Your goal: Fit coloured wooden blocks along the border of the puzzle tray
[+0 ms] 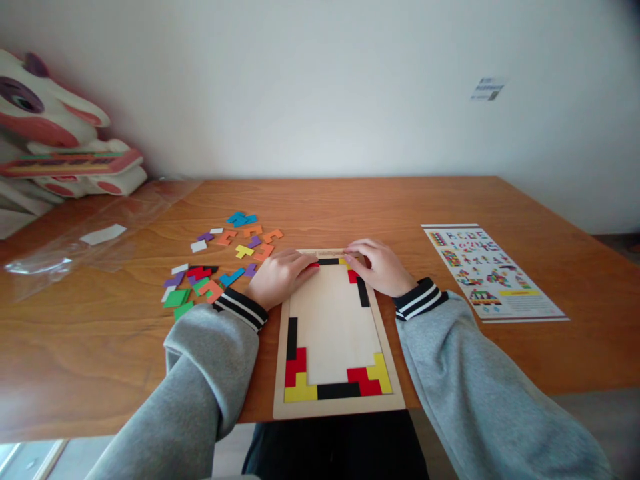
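A pale wooden puzzle board (340, 320) lies in front of me with its near end at the table edge. My left hand (280, 275) rests over its far left corner, fingers stretched right, their tips touching a red puzzle piece (315, 265); the corner beneath is hidden. At the far right corner my right hand (379, 267) is open, thumb apart from the curved fingers, the thumb touching a yellow piece (343, 262). Between my hands a black bar piece (329, 262) lies along the far rim. More black, red and yellow pieces line the frame, including a near black bar (339, 391).
Loose coloured pieces (176, 298) are scattered to the left, with blue ones (242, 219) farther back. A clear plastic bag (100, 227) and a dog-shaped toy keyboard (75, 160) occupy the far left. A printed pattern sheet (520, 303) lies on the right. A wall stands behind the table.
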Action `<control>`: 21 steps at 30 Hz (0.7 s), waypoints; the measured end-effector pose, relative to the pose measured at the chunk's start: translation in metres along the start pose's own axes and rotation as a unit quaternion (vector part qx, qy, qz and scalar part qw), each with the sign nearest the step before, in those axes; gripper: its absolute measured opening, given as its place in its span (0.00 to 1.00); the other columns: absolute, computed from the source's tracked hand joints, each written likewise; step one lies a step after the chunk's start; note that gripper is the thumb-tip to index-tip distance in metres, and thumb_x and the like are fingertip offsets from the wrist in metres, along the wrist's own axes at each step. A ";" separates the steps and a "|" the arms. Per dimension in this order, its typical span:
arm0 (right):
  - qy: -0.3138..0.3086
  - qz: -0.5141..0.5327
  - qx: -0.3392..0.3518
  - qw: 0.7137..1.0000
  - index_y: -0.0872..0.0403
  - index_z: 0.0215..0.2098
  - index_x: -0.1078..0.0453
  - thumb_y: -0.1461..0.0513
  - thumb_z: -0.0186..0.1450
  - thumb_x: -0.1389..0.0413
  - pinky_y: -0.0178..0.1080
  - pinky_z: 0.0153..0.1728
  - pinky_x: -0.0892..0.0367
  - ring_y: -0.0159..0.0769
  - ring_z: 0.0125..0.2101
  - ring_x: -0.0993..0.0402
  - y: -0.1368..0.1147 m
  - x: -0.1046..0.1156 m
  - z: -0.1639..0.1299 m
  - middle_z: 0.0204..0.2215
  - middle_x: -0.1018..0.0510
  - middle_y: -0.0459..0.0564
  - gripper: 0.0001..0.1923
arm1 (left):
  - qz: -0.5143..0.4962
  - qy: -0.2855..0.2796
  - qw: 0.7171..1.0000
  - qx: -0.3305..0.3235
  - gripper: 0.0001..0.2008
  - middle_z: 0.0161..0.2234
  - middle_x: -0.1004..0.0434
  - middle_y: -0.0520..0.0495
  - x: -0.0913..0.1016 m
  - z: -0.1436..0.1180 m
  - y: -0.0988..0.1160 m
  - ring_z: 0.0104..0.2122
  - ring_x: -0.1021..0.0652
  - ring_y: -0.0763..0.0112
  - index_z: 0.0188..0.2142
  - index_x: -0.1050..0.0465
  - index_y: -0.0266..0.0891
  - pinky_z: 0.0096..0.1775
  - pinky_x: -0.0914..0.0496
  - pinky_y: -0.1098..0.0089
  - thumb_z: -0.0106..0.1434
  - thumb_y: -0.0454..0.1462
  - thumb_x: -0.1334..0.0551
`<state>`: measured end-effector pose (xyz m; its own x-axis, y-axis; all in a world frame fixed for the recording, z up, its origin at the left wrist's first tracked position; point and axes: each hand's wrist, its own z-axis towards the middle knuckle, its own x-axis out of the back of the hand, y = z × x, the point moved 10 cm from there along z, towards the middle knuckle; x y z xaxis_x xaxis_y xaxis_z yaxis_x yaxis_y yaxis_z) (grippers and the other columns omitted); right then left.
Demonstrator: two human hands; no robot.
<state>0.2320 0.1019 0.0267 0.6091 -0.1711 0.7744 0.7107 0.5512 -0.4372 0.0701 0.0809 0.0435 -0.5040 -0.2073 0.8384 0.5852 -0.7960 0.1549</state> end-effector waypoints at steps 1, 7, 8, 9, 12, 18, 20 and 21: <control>-0.001 -0.001 -0.001 1.000 0.53 0.43 0.24 0.58 0.70 0.45 0.47 0.49 0.29 0.43 0.44 0.23 0.000 0.000 0.000 0.43 0.19 0.53 0.10 | 0.003 0.001 1.000 0.001 0.11 0.37 0.17 0.44 0.001 0.000 0.000 0.37 0.18 0.65 0.43 0.23 0.37 0.41 0.25 0.67 0.72 0.40 0.43; -0.012 -0.002 -0.013 1.000 0.52 0.44 0.24 0.57 0.70 0.45 0.48 0.50 0.30 0.44 0.45 0.24 0.002 -0.002 -0.001 0.43 0.19 0.53 0.10 | -0.109 0.057 0.987 0.103 0.09 0.39 0.16 0.45 0.007 -0.002 -0.019 0.39 0.18 0.67 0.43 0.22 0.40 0.44 0.24 0.67 0.69 0.39 0.40; -0.013 -0.001 -0.016 1.000 0.52 0.44 0.24 0.57 0.70 0.45 0.48 0.50 0.31 0.44 0.46 0.24 0.002 -0.002 -0.001 0.43 0.19 0.53 0.10 | -0.159 0.079 0.973 0.145 0.09 0.39 0.16 0.45 0.008 -0.004 -0.027 0.38 0.17 0.67 0.43 0.21 0.39 0.44 0.24 0.68 0.68 0.40 0.38; -0.013 0.000 -0.017 1.000 0.52 0.44 0.24 0.57 0.70 0.45 0.48 0.51 0.31 0.44 0.46 0.24 0.003 -0.002 0.000 0.44 0.20 0.53 0.11 | -0.219 0.097 0.952 0.189 0.10 0.40 0.16 0.45 0.008 -0.007 -0.036 0.38 0.17 0.67 0.43 0.21 0.39 0.44 0.23 0.68 0.67 0.41 0.37; -0.002 0.000 -0.013 1.000 0.52 0.45 0.25 0.56 0.70 0.45 0.49 0.51 0.31 0.45 0.46 0.24 0.002 0.001 0.000 0.44 0.21 0.54 0.11 | -0.386 0.112 0.870 0.286 0.17 0.41 0.16 0.42 -0.003 -0.014 -0.054 0.38 0.17 0.65 0.43 0.22 0.35 0.42 0.22 0.67 0.62 0.46 0.33; 0.020 0.019 0.040 0.999 0.51 0.49 0.27 0.58 0.70 0.45 0.49 0.51 0.31 0.44 0.47 0.26 -0.023 0.011 0.002 0.45 0.22 0.54 0.12 | -0.443 0.042 0.843 0.302 0.20 0.37 0.15 0.43 -0.014 -0.013 -0.052 0.34 0.17 0.65 0.39 0.19 0.36 0.39 0.21 0.66 0.58 0.50 0.30; 0.010 0.024 0.065 0.998 0.50 0.51 0.28 0.58 0.70 0.45 0.50 0.51 0.31 0.44 0.47 0.25 -0.035 0.010 0.001 0.45 0.22 0.53 0.12 | -0.435 0.019 0.854 0.286 0.19 0.36 0.15 0.44 -0.016 -0.012 -0.047 0.33 0.18 0.66 0.39 0.18 0.36 0.38 0.22 0.66 0.59 0.50 0.31; 0.003 0.025 0.076 0.997 0.49 0.51 0.28 0.58 0.70 0.45 0.49 0.51 0.31 0.44 0.47 0.25 -0.041 0.008 0.001 0.45 0.21 0.53 0.12 | -0.428 0.009 0.860 0.278 0.19 0.36 0.15 0.45 -0.016 -0.011 -0.044 0.33 0.18 0.66 0.39 0.18 0.36 0.38 0.22 0.67 0.60 0.50 0.32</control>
<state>0.2077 0.0791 0.0514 0.6450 -0.1440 0.7505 0.6174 0.6770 -0.4007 0.0458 0.1130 0.0171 -0.9085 0.3062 0.2845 0.2050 -0.2667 0.9417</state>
